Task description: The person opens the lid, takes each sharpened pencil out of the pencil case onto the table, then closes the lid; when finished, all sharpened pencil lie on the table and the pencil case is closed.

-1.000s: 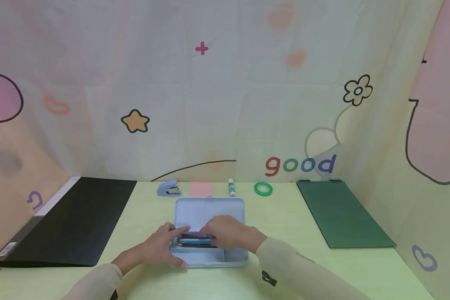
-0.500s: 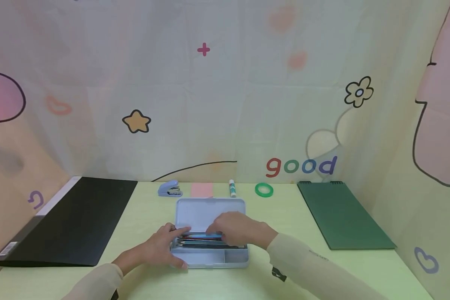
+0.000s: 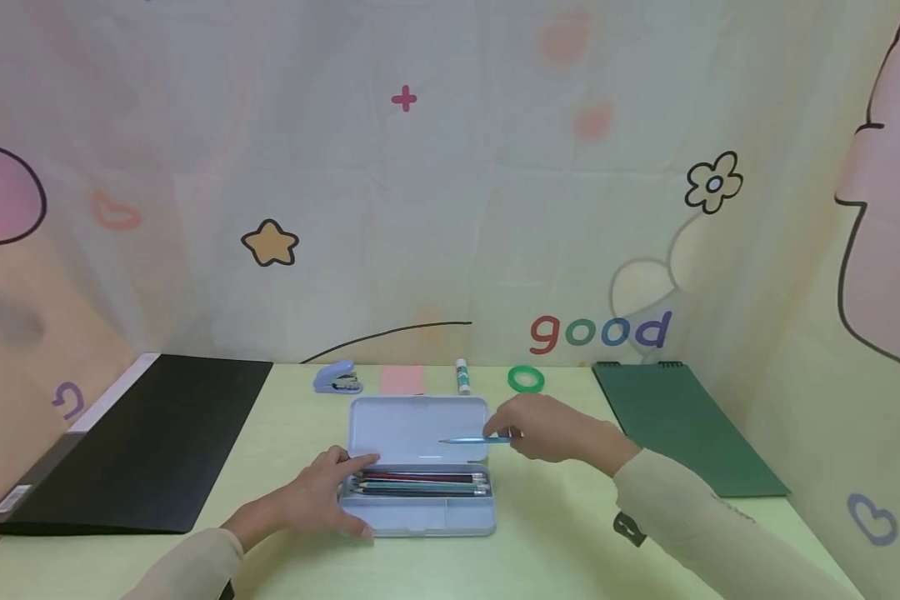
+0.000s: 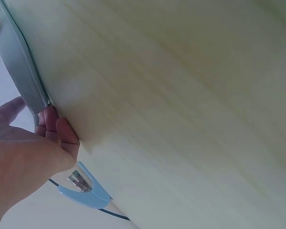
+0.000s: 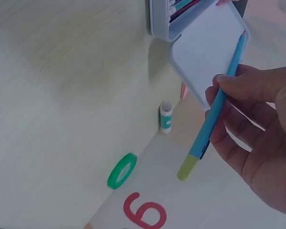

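Black folder: lies flat at the far left of the table, with a white strip along its left edge and a small white label at its near corner; the print on the label is too small to read.
Left hand: rests at the left end of the pencil case, fingers lightly curled against its rim and thumb along the near edge, steadying the tray; it holds nothing else.
Pencil case, where it sits: pale blue, open, at the middle of the table near the person, its lid laid back flat toward the wall.
Pencils in the tray: a row lying lengthwise in the back compartment, red, teal and dark ones; no lettering on them can be made out.
Stapler: light blue, at the back of the table behind the lid.
Pink pad: just right of the stapler.
Glue stick: upright, white with a green band; its label is unreadable.
Blue pen: held level in the air over the right part of the lid, tip pointing left; in the right wrist view its end is yellow-green.
Right hand: pinches the pen between thumb and fingertips, the other fingers loosely curled.
Green tape ring: behind the right hand, near the wall.
Backdrop writing: "good" in red, green, blue and purple letters.
Green notebook: spiral-bound at the top, lying flat at the right.
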`<control>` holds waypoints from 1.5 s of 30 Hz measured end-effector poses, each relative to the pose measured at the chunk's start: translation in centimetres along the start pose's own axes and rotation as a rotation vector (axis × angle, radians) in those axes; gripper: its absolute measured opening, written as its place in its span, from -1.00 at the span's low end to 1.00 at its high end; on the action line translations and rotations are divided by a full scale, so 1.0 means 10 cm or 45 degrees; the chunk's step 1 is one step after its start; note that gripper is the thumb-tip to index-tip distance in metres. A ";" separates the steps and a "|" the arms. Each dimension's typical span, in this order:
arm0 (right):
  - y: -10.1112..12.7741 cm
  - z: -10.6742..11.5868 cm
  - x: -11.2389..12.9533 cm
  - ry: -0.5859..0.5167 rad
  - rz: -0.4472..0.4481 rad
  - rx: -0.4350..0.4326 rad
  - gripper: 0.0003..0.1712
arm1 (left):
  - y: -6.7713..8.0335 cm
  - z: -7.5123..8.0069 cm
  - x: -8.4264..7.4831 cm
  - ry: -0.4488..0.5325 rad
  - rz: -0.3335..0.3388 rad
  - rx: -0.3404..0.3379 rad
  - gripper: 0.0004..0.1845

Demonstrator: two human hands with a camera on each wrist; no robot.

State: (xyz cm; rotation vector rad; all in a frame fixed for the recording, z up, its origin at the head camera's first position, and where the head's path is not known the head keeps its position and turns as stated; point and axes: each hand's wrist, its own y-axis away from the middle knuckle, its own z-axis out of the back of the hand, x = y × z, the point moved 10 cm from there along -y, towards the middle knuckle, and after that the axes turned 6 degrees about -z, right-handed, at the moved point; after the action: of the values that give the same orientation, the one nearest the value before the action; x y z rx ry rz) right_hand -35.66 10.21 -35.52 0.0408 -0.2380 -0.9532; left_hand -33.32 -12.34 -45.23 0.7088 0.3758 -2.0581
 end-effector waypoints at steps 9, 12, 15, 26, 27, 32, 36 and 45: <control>0.13 0.05 -0.54 -0.080 -0.084 -0.053 -0.71 | 0.01 0.03 0.01 -0.013 -0.034 -0.010 0.06; 0.13 0.00 -0.70 -0.084 -0.080 -0.085 -0.72 | 0.01 0.03 0.01 -0.001 -0.033 -0.016 0.06; 0.12 -0.06 -0.84 -0.085 -0.076 -0.116 -0.73 | 0.02 0.03 0.01 0.015 -0.027 -0.012 0.06; 0.09 -0.30 -1.19 -0.090 -0.122 -0.172 -0.68 | 0.02 -0.02 0.03 0.032 -0.013 0.019 0.04; 0.09 -0.31 -1.20 -0.088 -0.117 -0.176 -0.67 | 0.02 -0.02 0.03 0.030 -0.011 0.021 0.04; 0.07 -0.33 -1.21 -0.082 -0.118 -0.188 -0.65 | 0.02 -0.01 0.01 0.008 -0.004 0.020 0.04; 0.03 -0.34 -1.22 -0.056 -0.122 -0.204 -0.65 | 0.03 0.01 0.00 0.001 0.008 0.018 0.03; 0.01 -0.36 -1.27 -0.084 -0.162 -0.202 -0.66 | 0.02 0.02 0.00 -0.005 -0.011 0.009 0.04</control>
State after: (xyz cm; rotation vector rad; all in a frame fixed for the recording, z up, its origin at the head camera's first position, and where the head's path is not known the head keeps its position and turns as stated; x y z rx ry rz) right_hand -41.84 20.28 -41.38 -0.1226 -0.2215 -1.0990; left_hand -33.19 -12.58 -45.01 0.7085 0.3706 -2.0695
